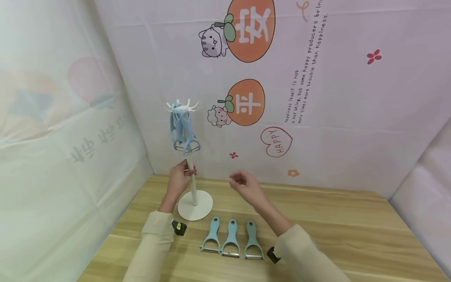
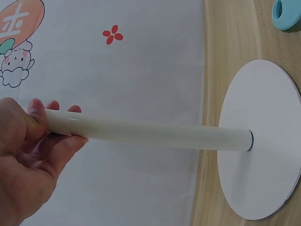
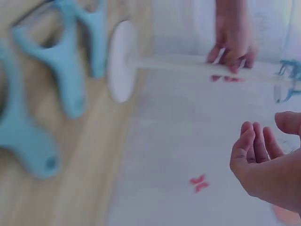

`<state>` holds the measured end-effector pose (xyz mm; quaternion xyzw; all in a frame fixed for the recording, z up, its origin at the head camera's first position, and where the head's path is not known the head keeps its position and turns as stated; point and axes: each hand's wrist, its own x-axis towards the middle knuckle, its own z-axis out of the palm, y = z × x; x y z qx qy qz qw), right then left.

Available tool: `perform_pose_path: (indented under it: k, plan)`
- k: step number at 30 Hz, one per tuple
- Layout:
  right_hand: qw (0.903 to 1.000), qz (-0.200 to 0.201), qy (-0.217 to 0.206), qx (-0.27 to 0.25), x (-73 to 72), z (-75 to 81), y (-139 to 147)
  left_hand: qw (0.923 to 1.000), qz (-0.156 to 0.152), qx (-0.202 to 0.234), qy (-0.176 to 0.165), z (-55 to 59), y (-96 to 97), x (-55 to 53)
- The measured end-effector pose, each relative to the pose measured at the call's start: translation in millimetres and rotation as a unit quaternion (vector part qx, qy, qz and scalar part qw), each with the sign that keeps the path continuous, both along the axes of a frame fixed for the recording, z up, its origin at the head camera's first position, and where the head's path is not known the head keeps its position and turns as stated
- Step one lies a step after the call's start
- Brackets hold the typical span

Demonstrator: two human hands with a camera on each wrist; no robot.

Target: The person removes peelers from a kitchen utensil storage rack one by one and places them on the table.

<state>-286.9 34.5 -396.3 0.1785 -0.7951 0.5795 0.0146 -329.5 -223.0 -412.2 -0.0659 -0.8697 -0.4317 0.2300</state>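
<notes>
A white hook stand with a slim pole [image 1: 193,190] and a round base [image 1: 203,211] stands at the back left of the table. My left hand [image 1: 179,179] grips the pole below the hooks; in the left wrist view its thumb and fingers wrap the pole. Several light blue peelers [image 1: 179,127] hang in a bunch from the white hooks [image 1: 190,107], blades down. To the right of the pole, my right hand [image 1: 248,187] is raised with loosely bent fingers, thumb apart from them, holding nothing. Three more blue peelers [image 1: 232,232] lie side by side before the base, handles pointing away.
The wood-grain table [image 1: 338,223] extends to the right. A printed white cloth [image 1: 338,117] hangs behind it, and another pale cloth [image 1: 70,188] closes the left side. Black wrist cameras [image 1: 179,228] sit at both cuffs, the right one near the rightmost peeler.
</notes>
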Motion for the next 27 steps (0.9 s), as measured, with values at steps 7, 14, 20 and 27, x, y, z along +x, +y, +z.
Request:
perform_pose_path:
  k: [7,14,20,27]
  plan:
    - [0.9998,-0.009,0.008,-0.015,-7.3,51.0,-32,0.9995,-0.016,0.013,-0.023,1.1,-0.5,-1.6]
    - [0.9985,-0.009,0.031,-0.044,-16.3,76.9,-53,0.9992,-0.022,0.012,-0.031,1.4,-3.4,-2.2]
    - [0.9979,-0.003,0.051,-0.04,-21.0,94.3,-70,0.9993,-0.025,0.011,-0.026,3.7,-5.2,-1.9]
    - [0.9974,-0.015,0.065,-0.027,-23.8,109.6,-89,0.9992,-0.035,0.005,-0.019,2.8,-6.6,-2.5]
